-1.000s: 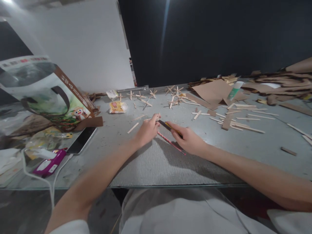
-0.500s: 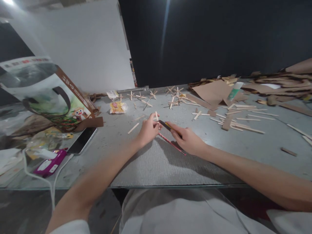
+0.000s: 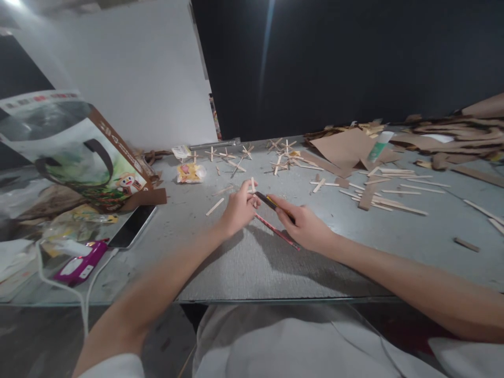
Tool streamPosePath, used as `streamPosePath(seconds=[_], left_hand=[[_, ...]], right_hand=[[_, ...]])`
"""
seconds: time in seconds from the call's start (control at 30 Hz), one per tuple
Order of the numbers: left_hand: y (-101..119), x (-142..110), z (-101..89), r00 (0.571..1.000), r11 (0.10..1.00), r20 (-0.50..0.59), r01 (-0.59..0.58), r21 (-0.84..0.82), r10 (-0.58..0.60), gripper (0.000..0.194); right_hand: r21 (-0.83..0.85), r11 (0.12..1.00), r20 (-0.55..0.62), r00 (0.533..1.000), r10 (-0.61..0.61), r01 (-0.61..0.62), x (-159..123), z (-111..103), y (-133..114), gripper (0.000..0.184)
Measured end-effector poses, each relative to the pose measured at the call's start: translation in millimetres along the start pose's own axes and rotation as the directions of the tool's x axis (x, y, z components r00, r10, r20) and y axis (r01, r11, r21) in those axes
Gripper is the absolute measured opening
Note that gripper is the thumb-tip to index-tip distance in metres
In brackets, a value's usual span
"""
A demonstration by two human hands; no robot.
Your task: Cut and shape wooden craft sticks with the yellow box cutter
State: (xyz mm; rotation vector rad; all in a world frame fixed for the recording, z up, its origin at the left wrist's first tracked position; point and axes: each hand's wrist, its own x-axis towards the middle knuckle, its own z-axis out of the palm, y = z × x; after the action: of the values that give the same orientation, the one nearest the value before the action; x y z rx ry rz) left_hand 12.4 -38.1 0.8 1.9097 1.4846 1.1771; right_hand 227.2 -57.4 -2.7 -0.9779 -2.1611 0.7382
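Observation:
Pinched in the fingers of my left hand (image 3: 238, 211) is a pale wooden craft stick (image 3: 252, 184), pointing up and away from me. My right hand (image 3: 305, 224) is closed around a black and yellow utility knife (image 3: 271, 203). The knife's front end meets the stick at my left fingers; the blade itself is too small to make out. Below both hands a red patterned pencil (image 3: 277, 231) lies slantwise on the grey table (image 3: 236, 273). A loose craft stick (image 3: 214, 207) lies to the left of my left hand.
Several crossed-stick pieces (image 3: 238, 166) stand toward the back. Loose craft sticks (image 3: 403, 208), cardboard (image 3: 338, 148) and a glue stick (image 3: 380, 146) lie at the right. On the left are a phone (image 3: 133, 227), a purple device (image 3: 82, 262) with white cables, and a large printed bag (image 3: 79, 152).
The craft stick in my left fingers has shifted slightly, and the knife's front end sits a touch higher. Otherwise both hands keep nearly the same place.

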Motion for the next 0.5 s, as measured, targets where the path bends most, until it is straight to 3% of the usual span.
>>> streamPosePath(seconds=[0.17, 0.27, 0.33, 0.5], left_hand=[[-7.0, -3.4, -7.4, 0.983, 0.945, 0.093, -0.18, 0.272, 0.16, 0.045], [-9.1, -3.7, -8.6, 0.971, 0.907, 0.152, -0.226, 0.356, 0.182, 0.048], [-8.1, -3.3, -6.8, 0.978, 0.921, 0.154, -0.185, 0.342, 0.139, 0.047], [-2.3, -2.4, 0.9, 0.996, 0.99, 0.072, 0.048, 0.132, -0.058, 0.044]], right_hand=[[-0.058, 0.998, 0.055, 0.998, 0.021, -0.017, -0.3, -1.3, -3.5, 0.057], [-0.06, 0.998, 0.068, 0.997, 0.027, -0.023, 0.6, -0.3, -2.2, 0.056], [-0.059, 0.998, 0.07, 0.997, 0.022, -0.018, 1.2, 0.4, -0.9, 0.056], [-0.082, 0.996, 0.051, 0.998, 0.033, -0.029, 2.6, 0.7, 0.0, 0.057]])
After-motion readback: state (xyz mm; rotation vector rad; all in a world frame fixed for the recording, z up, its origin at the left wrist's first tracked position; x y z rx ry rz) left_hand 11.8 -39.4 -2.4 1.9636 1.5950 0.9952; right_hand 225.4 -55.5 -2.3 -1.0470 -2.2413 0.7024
